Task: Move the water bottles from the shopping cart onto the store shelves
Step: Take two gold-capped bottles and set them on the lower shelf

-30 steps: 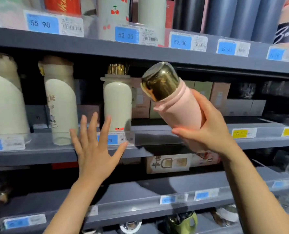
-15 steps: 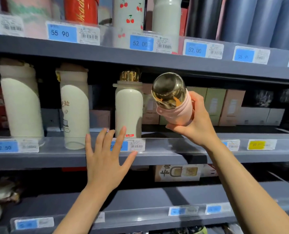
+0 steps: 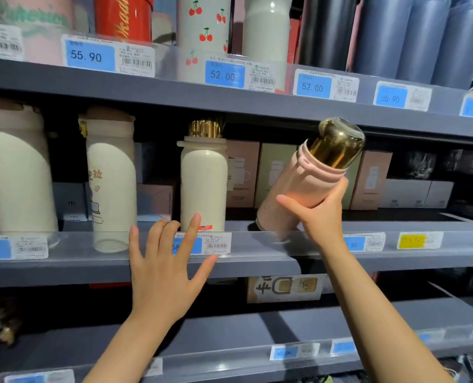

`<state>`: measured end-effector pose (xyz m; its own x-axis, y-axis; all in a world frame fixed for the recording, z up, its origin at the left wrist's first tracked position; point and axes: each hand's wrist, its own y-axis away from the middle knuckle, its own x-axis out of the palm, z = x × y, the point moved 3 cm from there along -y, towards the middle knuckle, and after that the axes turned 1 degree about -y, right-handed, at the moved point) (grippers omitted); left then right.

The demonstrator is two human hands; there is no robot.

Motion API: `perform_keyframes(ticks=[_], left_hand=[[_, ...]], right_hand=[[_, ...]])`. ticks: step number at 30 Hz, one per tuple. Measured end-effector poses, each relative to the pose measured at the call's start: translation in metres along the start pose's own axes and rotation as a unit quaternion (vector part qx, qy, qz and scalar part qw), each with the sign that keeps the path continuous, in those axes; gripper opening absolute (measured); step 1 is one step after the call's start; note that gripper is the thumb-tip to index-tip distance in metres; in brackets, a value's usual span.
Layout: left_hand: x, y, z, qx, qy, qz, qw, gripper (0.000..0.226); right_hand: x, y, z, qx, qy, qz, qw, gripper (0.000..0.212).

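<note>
Presently, right hand (image 3: 322, 217) grips tilted pink bottle (image 3: 301, 189), cap toward 1 o'clock, base nearing middle shelf (image 3: 257, 246); left hand (image 3: 163, 272) spread wide; next: upright it.

Matt pink bottle (image 3: 299, 194), glossy gold metal cap (image 3: 333, 145), clear plastic shelf rail (image 3: 257, 244)

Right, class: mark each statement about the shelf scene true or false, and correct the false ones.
1. The right hand grips the pink bottle. True.
2. The pink bottle stands upright. False: it is tilted, gold cap to the right.
3. The left hand holds a bottle. False: it is open, fingers spread, holding nothing.
4. The cream bottle with a gold cap stands left of the pink bottle. True.
</note>
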<state>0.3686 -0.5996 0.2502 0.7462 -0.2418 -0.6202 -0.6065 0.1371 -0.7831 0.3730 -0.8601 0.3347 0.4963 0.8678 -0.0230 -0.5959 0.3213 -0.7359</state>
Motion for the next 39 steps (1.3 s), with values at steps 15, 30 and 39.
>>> perform_keyframes(ticks=[15, 30, 39], left_hand=[[0.0, 0.0, 0.0, 0.003, 0.002, -0.001, 1.0, 0.07], [-0.001, 0.0, 0.001, 0.008, 0.005, 0.004, 1.0, 0.069], [0.004, 0.0, 0.002, 0.017, 0.001, -0.012, 1.0, 0.07]], right_hand=[[0.0, -0.006, -0.005, 0.238, -0.095, -0.131, 0.958, 0.076], [0.048, -0.008, 0.017, 0.146, 0.12, 0.037, 0.981, 0.078], [0.05, -0.003, 0.014, 0.122, 0.169, 0.037, 0.977, 0.083]])
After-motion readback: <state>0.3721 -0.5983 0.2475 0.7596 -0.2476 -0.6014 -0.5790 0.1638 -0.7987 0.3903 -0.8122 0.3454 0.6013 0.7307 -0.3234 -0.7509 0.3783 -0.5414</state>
